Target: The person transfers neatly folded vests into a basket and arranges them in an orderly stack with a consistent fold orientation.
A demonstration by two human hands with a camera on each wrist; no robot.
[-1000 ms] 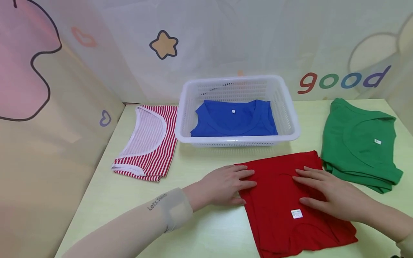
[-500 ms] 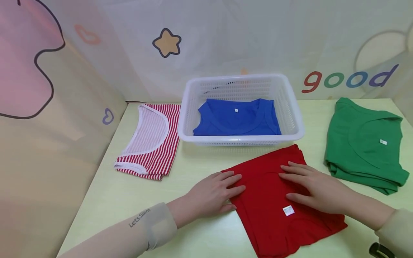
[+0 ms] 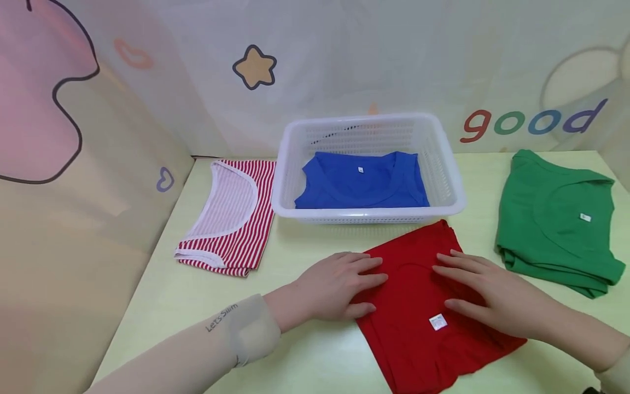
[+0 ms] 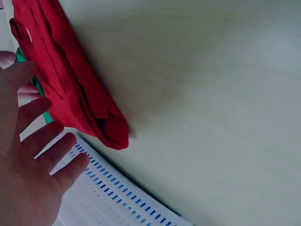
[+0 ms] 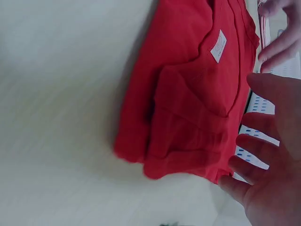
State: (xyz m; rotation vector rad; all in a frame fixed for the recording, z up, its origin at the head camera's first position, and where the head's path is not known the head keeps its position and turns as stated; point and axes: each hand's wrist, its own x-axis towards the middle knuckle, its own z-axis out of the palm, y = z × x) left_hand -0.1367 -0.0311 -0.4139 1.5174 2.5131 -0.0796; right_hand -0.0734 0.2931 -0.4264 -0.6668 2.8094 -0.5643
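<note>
A folded red shirt (image 3: 410,306) with a small white label lies at a slant on the table in front of me. Over its left edge is my left hand (image 3: 339,287), fingers spread and nearly straight. My right hand (image 3: 497,295) is over its right side, with fingers extended too. Both wrist views show the palms of the left hand (image 4: 28,174) and right hand (image 5: 273,174) beside the shirt with nothing gripped. Whether the fingertips touch the cloth, I cannot tell. Fold layers show along the near edge of the shirt (image 5: 188,113) in the right wrist view.
Behind the red shirt stands a white plastic basket (image 3: 369,213) holding a folded blue shirt (image 3: 361,183). A red-and-white striped shirt (image 3: 246,219) lies left of the basket. At the right lies a folded green shirt (image 3: 561,224). A printed curtain wall (image 3: 344,65) rises behind the table.
The red shirt has turned and shifted left, away from the green shirt, with both hands on it. In the last half second my left hand has moved right, further over the cloth.
</note>
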